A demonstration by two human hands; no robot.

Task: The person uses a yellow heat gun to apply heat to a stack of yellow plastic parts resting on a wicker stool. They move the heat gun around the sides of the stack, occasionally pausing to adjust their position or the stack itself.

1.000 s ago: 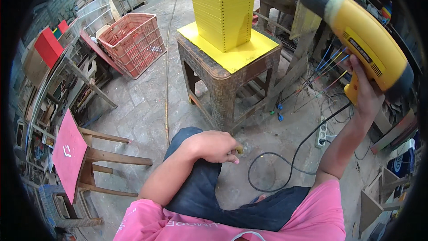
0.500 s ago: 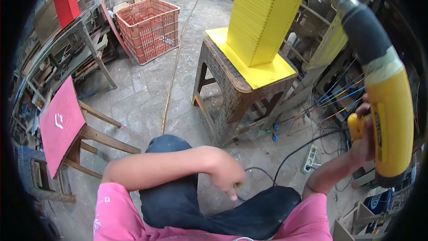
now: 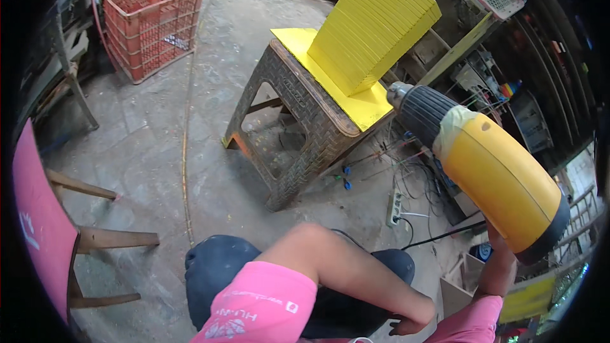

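My right hand [image 3: 500,239] grips a yellow heat gun [image 3: 502,174] from below. Its black barrel, wrapped with pale tape, ends in a metal nozzle beside a corner of the stool. On the brown woven-pattern plastic stool [image 3: 302,140] stands a tall stack of yellow sheets [image 3: 375,25], on a wider yellow sheet [image 3: 292,38]. The stack leans in this tilted view, and the nozzle looks apart from it. Bent across my lap, my left arm ends low on the right; my left hand [image 3: 413,321] has curled fingers, and what they hold, if anything, is hidden.
A red plastic crate [image 3: 152,28] stands on the floor at the far left. Nearer is a pink-topped wooden stool [image 3: 47,235]. A long hose [image 3: 185,165] runs along the floor. Right of the brown stool lie a power strip [image 3: 394,208] and a black cord [image 3: 454,234].
The view has turned and tilted to the right. The heat gun has swung down and left, bringing its nozzle toward the brown stool. My left hand has moved right and lower across my lap.
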